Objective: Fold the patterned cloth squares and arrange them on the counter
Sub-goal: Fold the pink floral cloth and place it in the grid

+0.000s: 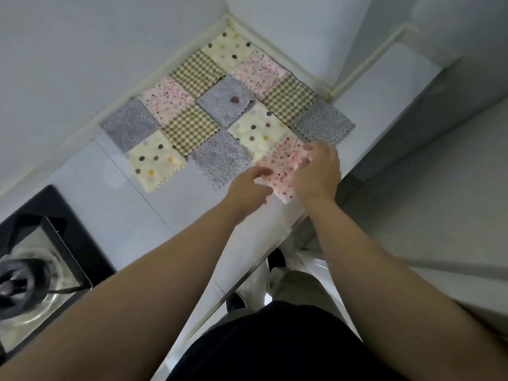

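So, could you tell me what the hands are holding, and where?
The pink speckled cloth: left hand pinches its left edge, right hand holds its right edge.

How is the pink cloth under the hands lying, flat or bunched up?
Flat: the pink cloth lies smooth on the counter, left hand and right hand holding its edges.
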`<state>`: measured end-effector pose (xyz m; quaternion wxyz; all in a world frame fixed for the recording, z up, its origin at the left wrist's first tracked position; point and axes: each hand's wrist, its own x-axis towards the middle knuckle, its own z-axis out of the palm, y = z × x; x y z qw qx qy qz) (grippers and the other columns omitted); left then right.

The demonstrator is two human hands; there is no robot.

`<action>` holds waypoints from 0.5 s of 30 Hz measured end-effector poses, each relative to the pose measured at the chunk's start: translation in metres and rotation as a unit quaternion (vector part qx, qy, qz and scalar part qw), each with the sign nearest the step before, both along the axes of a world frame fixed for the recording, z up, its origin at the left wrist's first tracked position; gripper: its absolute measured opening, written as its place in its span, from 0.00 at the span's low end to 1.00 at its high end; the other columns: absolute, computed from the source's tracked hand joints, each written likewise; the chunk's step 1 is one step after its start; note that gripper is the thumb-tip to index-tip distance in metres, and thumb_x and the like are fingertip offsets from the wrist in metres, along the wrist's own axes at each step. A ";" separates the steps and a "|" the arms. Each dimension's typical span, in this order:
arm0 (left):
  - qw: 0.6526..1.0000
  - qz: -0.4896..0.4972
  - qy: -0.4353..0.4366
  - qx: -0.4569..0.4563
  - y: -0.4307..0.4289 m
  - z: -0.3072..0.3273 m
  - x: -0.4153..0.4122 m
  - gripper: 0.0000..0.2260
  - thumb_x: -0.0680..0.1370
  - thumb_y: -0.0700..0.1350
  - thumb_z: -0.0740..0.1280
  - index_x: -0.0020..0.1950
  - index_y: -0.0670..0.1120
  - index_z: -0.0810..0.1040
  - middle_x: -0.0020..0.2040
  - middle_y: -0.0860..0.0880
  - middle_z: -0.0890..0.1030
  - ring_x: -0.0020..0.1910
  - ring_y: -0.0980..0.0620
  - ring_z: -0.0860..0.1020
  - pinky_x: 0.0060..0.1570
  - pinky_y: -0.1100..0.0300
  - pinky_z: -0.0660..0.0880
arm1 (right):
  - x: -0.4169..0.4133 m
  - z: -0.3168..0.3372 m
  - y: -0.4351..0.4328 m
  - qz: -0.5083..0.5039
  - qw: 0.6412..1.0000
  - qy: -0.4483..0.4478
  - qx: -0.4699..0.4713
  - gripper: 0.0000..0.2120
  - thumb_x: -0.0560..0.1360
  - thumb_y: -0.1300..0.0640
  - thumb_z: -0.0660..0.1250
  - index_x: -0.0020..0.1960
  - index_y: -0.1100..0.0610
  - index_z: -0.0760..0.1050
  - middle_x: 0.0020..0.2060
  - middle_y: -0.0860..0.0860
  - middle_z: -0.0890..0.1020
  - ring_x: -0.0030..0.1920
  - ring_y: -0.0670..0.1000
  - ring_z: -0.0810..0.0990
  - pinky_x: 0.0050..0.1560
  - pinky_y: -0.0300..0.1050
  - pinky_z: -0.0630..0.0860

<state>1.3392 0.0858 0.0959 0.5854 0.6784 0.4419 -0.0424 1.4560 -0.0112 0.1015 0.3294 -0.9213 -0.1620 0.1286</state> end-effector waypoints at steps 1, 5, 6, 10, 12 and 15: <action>0.995 -0.060 0.036 0.070 0.003 -0.004 0.003 0.22 0.77 0.35 0.65 0.69 0.51 0.77 0.74 0.50 0.72 0.63 0.47 0.78 0.64 0.51 0.77 | 0.000 -0.004 0.001 -0.006 0.999 -0.028 -0.016 0.20 0.75 0.67 0.65 0.65 0.53 0.76 0.68 0.52 0.73 0.66 0.54 0.73 0.66 0.54 0.71; 0.935 -0.225 0.126 0.243 0.006 -0.013 0.013 0.27 0.78 0.34 0.58 0.76 0.50 0.69 0.79 0.52 0.63 0.77 0.50 0.64 0.72 0.54 0.64 | -0.014 -0.025 -0.013 0.096 0.987 0.019 -0.126 0.24 0.75 0.65 0.64 0.70 0.54 0.73 0.76 0.52 0.66 0.74 0.56 0.64 0.72 0.57 0.61; 0.923 -0.255 0.133 0.254 0.005 -0.013 0.015 0.28 0.78 0.33 0.57 0.77 0.51 0.68 0.80 0.53 0.61 0.77 0.51 0.63 0.72 0.53 0.65 | -0.017 -0.030 -0.017 0.127 0.979 0.031 -0.156 0.24 0.75 0.65 0.64 0.70 0.54 0.73 0.76 0.51 0.66 0.74 0.56 0.64 0.71 0.56 0.62; 0.889 -0.344 0.152 0.261 0.008 -0.019 0.024 0.34 0.76 0.31 0.55 0.80 0.53 0.62 0.82 0.57 0.57 0.79 0.51 0.60 0.74 0.49 0.67 | -0.018 -0.039 -0.022 0.175 0.961 0.052 -0.209 0.28 0.77 0.62 0.62 0.77 0.52 0.66 0.80 0.49 0.60 0.77 0.54 0.60 0.72 0.57 0.62; 0.888 -0.347 0.153 0.258 0.011 -0.019 0.029 0.36 0.75 0.30 0.54 0.81 0.53 0.61 0.82 0.57 0.56 0.80 0.52 0.59 0.74 0.50 0.65 | -0.017 -0.040 -0.020 0.190 0.953 0.053 -0.229 0.30 0.78 0.62 0.60 0.79 0.52 0.61 0.81 0.48 0.57 0.78 0.54 0.56 0.73 0.57 0.60; 0.886 -0.359 0.148 0.252 0.013 -0.014 0.034 0.36 0.75 0.30 0.53 0.82 0.52 0.58 0.83 0.57 0.53 0.80 0.53 0.57 0.75 0.54 0.63 | -0.014 -0.040 -0.018 0.187 0.950 0.058 -0.244 0.31 0.78 0.63 0.58 0.79 0.52 0.59 0.82 0.47 0.53 0.78 0.54 0.54 0.73 0.59 0.58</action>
